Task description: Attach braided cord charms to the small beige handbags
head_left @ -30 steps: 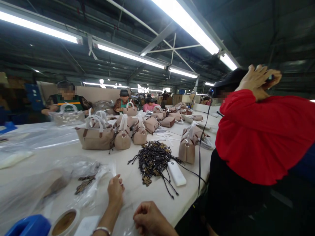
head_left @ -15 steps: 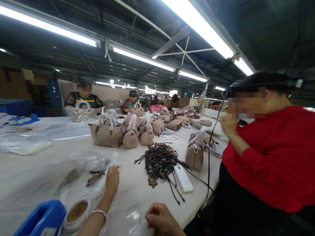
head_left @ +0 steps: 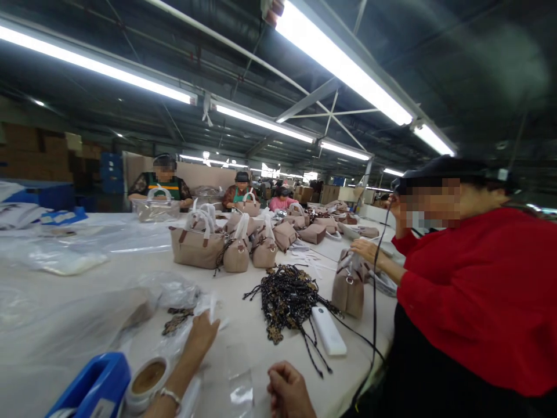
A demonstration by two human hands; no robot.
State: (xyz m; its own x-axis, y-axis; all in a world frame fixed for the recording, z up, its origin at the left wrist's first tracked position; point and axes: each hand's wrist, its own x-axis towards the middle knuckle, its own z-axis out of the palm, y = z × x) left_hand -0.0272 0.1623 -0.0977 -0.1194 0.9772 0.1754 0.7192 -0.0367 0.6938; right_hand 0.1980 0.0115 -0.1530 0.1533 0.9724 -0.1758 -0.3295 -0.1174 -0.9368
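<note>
My left hand, with a bracelet at the wrist, is closed on a whitish translucent piece of plastic that sticks up past its fingers. Beside it, crumpled clear plastic and a few brown patterned charms lie on the table. At the bottom, my right hand has its fingers curled together; whether they hold anything is hidden. A clear plastic sheet lies just left of it. Beyond my right hand is a heap of black braided cords with patterned charms, next to a white power bank.
A blue tape dispenser and a tape roll stand at lower left. Several beige handbags with wrapped handles fill the table's middle. On the right, a co-worker in red touches a beige bag; a black cable hangs there.
The view has shifted, so most things appear slightly lower and further right. My left hand tilts more to the right with the plastic. The co-worker's hand now reaches onto the nearby bag.
</note>
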